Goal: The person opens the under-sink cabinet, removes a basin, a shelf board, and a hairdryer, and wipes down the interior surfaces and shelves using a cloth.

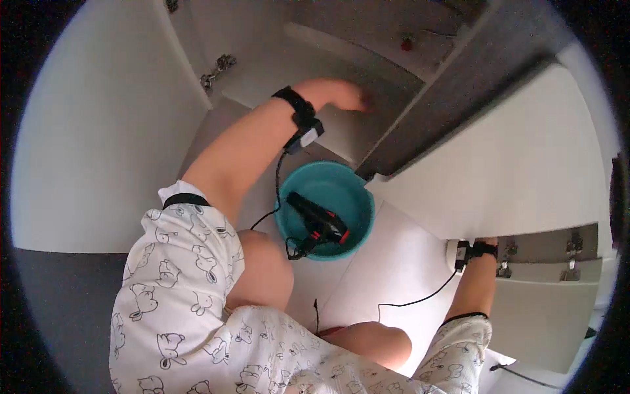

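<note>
My left hand (344,95) reaches into the open cabinet, over its pale floor (338,134). The fingers are blurred and dim, so whether they hold anything does not show. Below it on the tiles stands a teal plastic basin (362,213). A black hair dryer with red trim (318,217) lies inside, its cord bunched near the basin's front rim. My right forearm (476,282) extends at the far right, up to the edge of the white cabinet door (505,157). That door hides my right hand.
Another open cabinet door (108,131) stands at the left, with a metal hinge (216,72). A small red object (407,44) sits deep in the cabinet. Black cables run from the devices strapped to my wrists. Light floor tiles (367,276) lie around the basin.
</note>
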`<state>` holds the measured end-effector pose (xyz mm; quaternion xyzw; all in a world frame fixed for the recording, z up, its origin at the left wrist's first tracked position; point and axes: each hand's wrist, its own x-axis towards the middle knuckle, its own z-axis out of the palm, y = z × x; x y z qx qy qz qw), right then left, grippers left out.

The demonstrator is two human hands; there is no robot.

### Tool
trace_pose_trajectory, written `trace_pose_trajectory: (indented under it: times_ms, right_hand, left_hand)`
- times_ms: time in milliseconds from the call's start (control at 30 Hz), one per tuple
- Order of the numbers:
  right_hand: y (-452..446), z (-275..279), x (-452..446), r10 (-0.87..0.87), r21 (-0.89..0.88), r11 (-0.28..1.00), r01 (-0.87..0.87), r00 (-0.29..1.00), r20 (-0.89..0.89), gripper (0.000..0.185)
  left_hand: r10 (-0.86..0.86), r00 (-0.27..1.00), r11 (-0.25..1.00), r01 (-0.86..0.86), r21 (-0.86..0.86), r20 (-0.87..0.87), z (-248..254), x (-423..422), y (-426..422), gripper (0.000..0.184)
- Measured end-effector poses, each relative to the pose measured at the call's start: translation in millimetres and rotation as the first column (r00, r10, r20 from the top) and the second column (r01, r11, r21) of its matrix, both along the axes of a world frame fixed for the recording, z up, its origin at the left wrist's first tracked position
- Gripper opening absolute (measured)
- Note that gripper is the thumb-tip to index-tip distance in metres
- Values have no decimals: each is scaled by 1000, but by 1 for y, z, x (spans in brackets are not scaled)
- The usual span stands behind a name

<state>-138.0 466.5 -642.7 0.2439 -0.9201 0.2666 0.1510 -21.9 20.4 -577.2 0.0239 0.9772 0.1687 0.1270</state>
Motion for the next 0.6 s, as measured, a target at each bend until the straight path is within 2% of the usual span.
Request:
trace_pose_trajectory:
  times_ms: [33,67,133,200,233,300,333,367,433,533,600]
  right_hand:
    - [-2,2,0,-11,12,1000,11,1000,-5,31]
    - [-1,3,-1,-10,15,1000,10,1000,-4,31]
    - [0,4,-2,-27,23,999,27,1000,1,31]
    - [1,6,-4,-34,34,999,34,999,-2,32]
    - [-3,7,-2,-34,41,999,34,999,-2,32]
    - [6,6,-7,-49,41,998,49,999,8,32]
    - [7,6,-7,-55,47,997,54,998,12,32]
    - [13,6,-6,-67,41,997,66,998,14,33]
    - [14,8,-5,-70,54,996,69,997,18,33]
    - [15,11,-8,-71,63,996,69,997,29,34]
    - [11,13,-9,-67,81,995,65,997,26,34]
  left_hand:
    - [-38,991,999,34,-28,-128,-36,-26,-17,42]
    - [-25,990,1000,24,-7,-139,-66,-47,-14,42]
    - [-206,954,977,186,-109,-219,-109,-76,-11,40]
    - [-179,983,984,179,-16,-28,-51,0,22,37]
    - [-165,985,986,165,11,-44,-53,13,23,37]
    - [-173,949,985,168,-42,-263,-53,30,39,37]
    - [-159,951,987,159,-20,-267,-52,42,42,37]
    - [25,966,992,8,126,-258,-42,55,47,38]
    - [214,953,946,-148,290,-213,-47,64,44,40]
    - [141,946,955,-52,292,-293,-61,54,43,47]
    - [66,856,985,27,172,-512,-72,50,43,49]
